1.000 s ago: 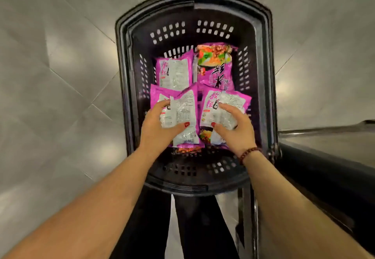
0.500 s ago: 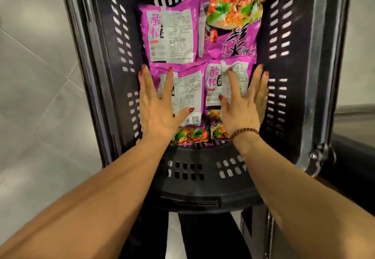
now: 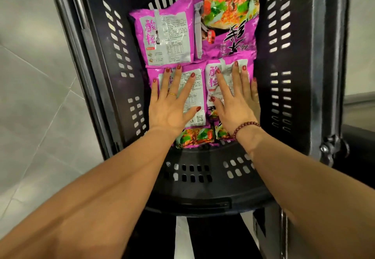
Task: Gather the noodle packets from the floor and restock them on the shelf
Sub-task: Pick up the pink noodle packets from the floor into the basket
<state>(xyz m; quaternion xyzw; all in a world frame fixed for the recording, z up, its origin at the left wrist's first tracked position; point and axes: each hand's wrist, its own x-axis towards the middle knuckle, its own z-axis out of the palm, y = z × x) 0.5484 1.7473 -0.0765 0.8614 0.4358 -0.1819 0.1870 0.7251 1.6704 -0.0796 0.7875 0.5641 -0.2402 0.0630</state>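
Note:
Several purple noodle packets lie flat inside a black plastic shopping basket [image 3: 292,59]. My left hand [image 3: 172,104] rests flat with straight, spread fingers on the near left packet [image 3: 195,96]. My right hand [image 3: 233,100] lies flat on the near right packet [image 3: 213,80]. Behind them sit a far left packet [image 3: 164,35], label side up, and a far right packet [image 3: 229,19] showing its picture side. More packets [image 3: 194,139] peek out from under the near ones.
The basket's perforated near wall [image 3: 198,175] is just below my wrists. Grey tiled floor [image 3: 36,100] stretches to the left. A dark ledge or cart part [image 3: 359,137] stands at the right, beside the basket's handle hinge [image 3: 328,149].
A second ago both hands gripped the near packets with curled fingers above the basket; now the fingers are straight and lie flat on them. The camera has come much closer to the basket.

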